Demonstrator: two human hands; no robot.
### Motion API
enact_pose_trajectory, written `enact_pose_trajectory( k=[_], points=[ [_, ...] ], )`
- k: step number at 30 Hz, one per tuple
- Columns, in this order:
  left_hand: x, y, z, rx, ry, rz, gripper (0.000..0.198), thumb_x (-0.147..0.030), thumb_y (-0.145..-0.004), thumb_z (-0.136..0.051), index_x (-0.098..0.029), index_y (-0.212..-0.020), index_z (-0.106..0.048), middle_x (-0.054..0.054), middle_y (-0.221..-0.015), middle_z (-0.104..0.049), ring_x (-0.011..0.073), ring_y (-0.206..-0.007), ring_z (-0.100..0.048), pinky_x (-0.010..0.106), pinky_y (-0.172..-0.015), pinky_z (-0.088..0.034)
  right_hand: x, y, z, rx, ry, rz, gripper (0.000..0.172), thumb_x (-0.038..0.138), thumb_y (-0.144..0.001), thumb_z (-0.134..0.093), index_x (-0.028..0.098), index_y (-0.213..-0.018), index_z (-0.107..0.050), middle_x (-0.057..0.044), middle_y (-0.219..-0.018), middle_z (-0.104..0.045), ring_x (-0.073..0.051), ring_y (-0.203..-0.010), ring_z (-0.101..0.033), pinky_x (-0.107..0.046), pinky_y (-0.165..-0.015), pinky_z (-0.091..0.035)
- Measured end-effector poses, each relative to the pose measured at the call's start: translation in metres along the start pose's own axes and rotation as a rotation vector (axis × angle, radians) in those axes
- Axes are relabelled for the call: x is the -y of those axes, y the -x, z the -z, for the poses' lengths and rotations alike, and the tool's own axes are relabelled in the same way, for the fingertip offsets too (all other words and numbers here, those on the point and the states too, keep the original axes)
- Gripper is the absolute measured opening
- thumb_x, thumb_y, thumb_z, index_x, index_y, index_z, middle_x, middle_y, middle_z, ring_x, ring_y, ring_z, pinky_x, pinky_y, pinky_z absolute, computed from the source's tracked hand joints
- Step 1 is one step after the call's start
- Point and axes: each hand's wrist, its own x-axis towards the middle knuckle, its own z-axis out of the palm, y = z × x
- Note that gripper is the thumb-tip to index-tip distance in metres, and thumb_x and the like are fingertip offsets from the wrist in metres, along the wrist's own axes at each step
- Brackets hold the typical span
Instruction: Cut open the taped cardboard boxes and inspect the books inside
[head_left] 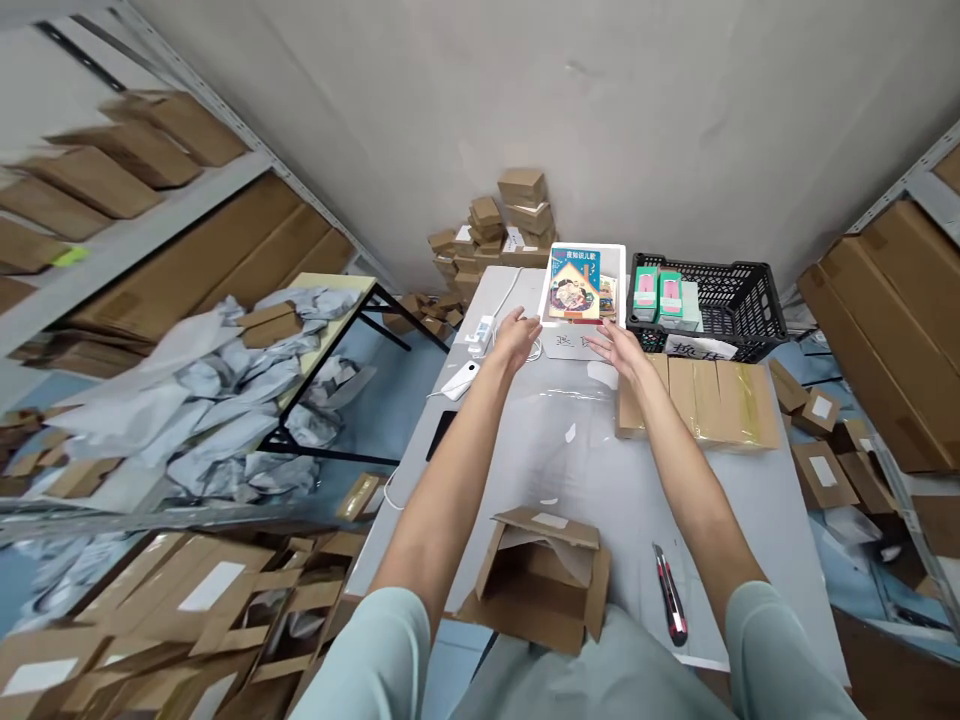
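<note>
At the far end of the table, my left hand (517,338) reaches to the near left corner of a white bin (566,343), fingers stretched out. My right hand (621,350) is at the bin's near right corner with its fingers spread. Neither hand visibly holds anything; whether the fingertips touch the bin is hard to tell. Inside the bin stands a blue-and-yellow picture book (575,287), with other printed items partly hidden beside it. Close to my body sits an open cardboard box (517,612) with raised flaps. A red-and-black utility knife (670,597) lies to its right.
A black plastic crate (769,300) with green-and-pink boxes (670,295) stands right of the bin, behind taped brown cartons (697,400). On the table's left are a power strip (481,333), a white device (460,381) and a black phone (441,434). Small boxes (523,205) are stacked behind.
</note>
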Motion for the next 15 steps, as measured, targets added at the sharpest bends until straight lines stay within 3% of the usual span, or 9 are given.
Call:
enact_pose_trajectory(
  k=[3,6,11,13,15],
  points=[
    [0.014,0.016,0.021,-0.081,-0.104,-0.035,0.077,-0.020,-0.086,-0.088,-0.017,-0.159,-0.064,0.023,-0.174,-0.054,0.0328,-0.162,-0.053,0.047,-0.136,-0.041,-0.018,0.018,0.018,0.074,0.080,-0.005,0.026,0.042,-0.101,-0.084,0.021,-0.115,-0.075,-0.015,-0.134,-0.084,-0.019,-0.095,-0.085,-0.031,-0.086,-0.069],
    [0.058,0.065,0.074,-0.116,-0.329,-0.025,0.066,-0.030,-0.087,-0.088,-0.019,-0.150,-0.070,0.021,-0.177,-0.054,0.0396,-0.165,-0.051,0.053,-0.139,-0.038,-0.071,0.074,0.068,0.164,0.141,-0.043,0.040,0.050,-0.094,-0.090,0.021,-0.120,-0.081,-0.014,-0.126,-0.088,-0.021,-0.094,-0.085,-0.031,-0.086,-0.068],
    [0.135,0.184,0.195,-0.299,-0.555,0.231,0.054,-0.055,-0.089,-0.088,-0.019,-0.129,-0.078,0.023,-0.161,-0.069,0.0413,-0.160,-0.058,0.053,-0.137,-0.041,-0.185,0.205,0.163,-0.053,0.217,-0.183,0.067,0.074,-0.079,-0.094,0.025,-0.124,-0.084,-0.014,-0.128,-0.088,-0.027,-0.109,-0.085,-0.039,-0.096,-0.067],
    [0.156,0.237,0.231,-0.323,-0.591,0.363,0.064,-0.068,-0.090,-0.083,-0.016,-0.127,-0.078,0.025,-0.157,-0.072,0.0421,-0.158,-0.060,0.055,-0.137,-0.039,-0.223,0.257,0.186,-0.148,0.244,-0.278,0.073,0.080,-0.076,-0.093,0.026,-0.123,-0.083,-0.015,-0.133,-0.086,-0.030,-0.117,-0.084,-0.044,-0.101,-0.066],
    [0.173,0.286,0.253,-0.279,-0.569,0.478,0.079,-0.081,-0.089,-0.075,-0.014,-0.131,-0.076,0.026,-0.154,-0.073,0.0425,-0.154,-0.063,0.056,-0.137,-0.038,-0.254,0.302,0.196,-0.185,0.261,-0.388,0.078,0.085,-0.075,-0.091,0.026,-0.126,-0.082,-0.016,-0.142,-0.082,-0.033,-0.125,-0.081,-0.048,-0.104,-0.067]
  ],
)
